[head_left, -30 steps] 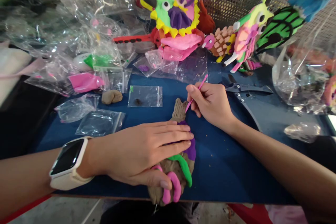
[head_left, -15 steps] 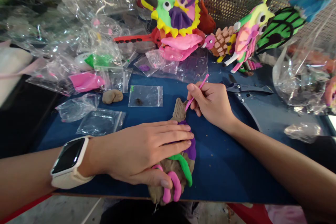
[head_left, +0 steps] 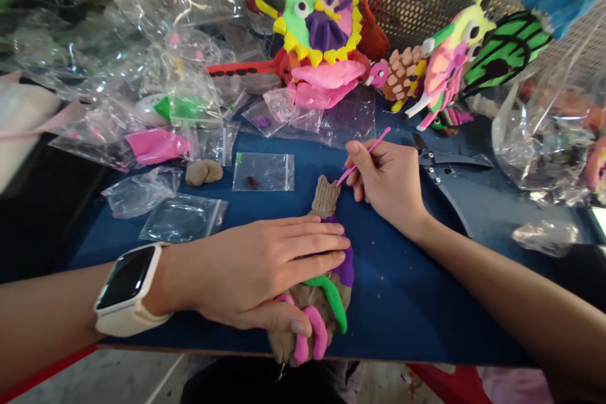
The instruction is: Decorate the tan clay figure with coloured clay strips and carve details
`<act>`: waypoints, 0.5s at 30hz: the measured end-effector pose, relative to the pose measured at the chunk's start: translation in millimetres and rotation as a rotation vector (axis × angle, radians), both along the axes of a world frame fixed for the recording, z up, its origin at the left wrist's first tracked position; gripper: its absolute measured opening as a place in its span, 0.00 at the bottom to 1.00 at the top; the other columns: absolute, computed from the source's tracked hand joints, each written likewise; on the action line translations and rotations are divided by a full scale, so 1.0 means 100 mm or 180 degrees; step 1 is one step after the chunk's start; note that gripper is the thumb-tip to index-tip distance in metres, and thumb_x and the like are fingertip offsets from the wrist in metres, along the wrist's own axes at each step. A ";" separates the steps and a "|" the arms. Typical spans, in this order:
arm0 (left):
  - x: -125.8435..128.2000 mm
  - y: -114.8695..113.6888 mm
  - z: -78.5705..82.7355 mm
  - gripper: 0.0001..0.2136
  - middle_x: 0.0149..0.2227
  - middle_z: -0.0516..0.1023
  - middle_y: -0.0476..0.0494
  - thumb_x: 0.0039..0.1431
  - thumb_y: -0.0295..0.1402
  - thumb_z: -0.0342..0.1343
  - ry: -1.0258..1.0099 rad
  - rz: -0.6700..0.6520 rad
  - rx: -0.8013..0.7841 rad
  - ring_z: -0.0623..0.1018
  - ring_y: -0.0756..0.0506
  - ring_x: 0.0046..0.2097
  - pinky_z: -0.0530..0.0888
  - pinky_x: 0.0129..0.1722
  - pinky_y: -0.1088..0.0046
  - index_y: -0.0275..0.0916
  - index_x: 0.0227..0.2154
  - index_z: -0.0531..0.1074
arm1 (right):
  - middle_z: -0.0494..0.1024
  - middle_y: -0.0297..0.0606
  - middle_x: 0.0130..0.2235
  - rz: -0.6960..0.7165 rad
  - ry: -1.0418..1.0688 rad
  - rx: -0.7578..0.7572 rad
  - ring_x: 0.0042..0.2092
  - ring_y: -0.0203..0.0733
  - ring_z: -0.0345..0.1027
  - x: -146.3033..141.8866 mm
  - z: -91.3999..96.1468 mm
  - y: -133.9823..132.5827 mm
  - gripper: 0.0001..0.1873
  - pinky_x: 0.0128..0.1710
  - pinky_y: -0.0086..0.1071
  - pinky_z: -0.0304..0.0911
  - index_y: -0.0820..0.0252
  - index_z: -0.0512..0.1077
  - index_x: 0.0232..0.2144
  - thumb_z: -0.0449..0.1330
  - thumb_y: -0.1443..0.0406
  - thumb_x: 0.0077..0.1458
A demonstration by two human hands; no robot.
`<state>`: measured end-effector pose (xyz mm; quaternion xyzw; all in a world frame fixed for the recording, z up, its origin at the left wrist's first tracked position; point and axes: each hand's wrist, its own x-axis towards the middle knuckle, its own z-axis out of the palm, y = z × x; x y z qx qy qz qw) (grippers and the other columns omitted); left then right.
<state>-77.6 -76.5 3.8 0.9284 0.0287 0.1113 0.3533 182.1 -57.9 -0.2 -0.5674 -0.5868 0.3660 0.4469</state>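
A flat brown clay figure (head_left: 326, 197) with purple, green and pink strips lies on the blue board (head_left: 402, 290) near its front edge. My left hand (head_left: 265, 271), a white smartwatch (head_left: 127, 290) on its wrist, lies flat across the figure's middle with fingers stretched out. My right hand (head_left: 386, 183) pinches a thin pink modelling tool (head_left: 363, 156); the tool's tip sits at the right edge of the figure's ridged brown top.
Bright clay creatures (head_left: 317, 31) stand along the back before a perforated metal screen. Crumpled clear bags (head_left: 142, 76), a small zip bag (head_left: 264, 172), a brown clay lump (head_left: 203, 172), pink clay (head_left: 154, 144) and dark scissors (head_left: 445, 161) lie around.
My right hand has drawn slightly right and back, tilting the pink tool flatter, its tip now at the edge of the brown top. My left hand stays put.
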 end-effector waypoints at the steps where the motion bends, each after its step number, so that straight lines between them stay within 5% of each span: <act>1: 0.00 0.00 0.00 0.31 0.77 0.71 0.27 0.83 0.48 0.53 0.0000 -0.0008 0.0007 0.64 0.33 0.83 0.61 0.84 0.51 0.29 0.76 0.68 | 0.76 0.32 0.20 -0.0023 0.0003 0.0024 0.16 0.31 0.66 0.00 0.00 0.00 0.36 0.15 0.25 0.58 0.57 0.75 0.26 0.68 0.33 0.63; 15: 0.04 0.00 0.05 0.34 0.76 0.74 0.34 0.76 0.51 0.62 -0.0180 -0.0128 -0.0335 0.67 0.32 0.81 0.59 0.84 0.50 0.38 0.76 0.71 | 0.73 0.34 0.17 -0.0370 -0.0173 0.0815 0.19 0.39 0.70 -0.02 0.04 -0.14 0.38 0.20 0.33 0.69 0.52 0.76 0.19 0.65 0.32 0.66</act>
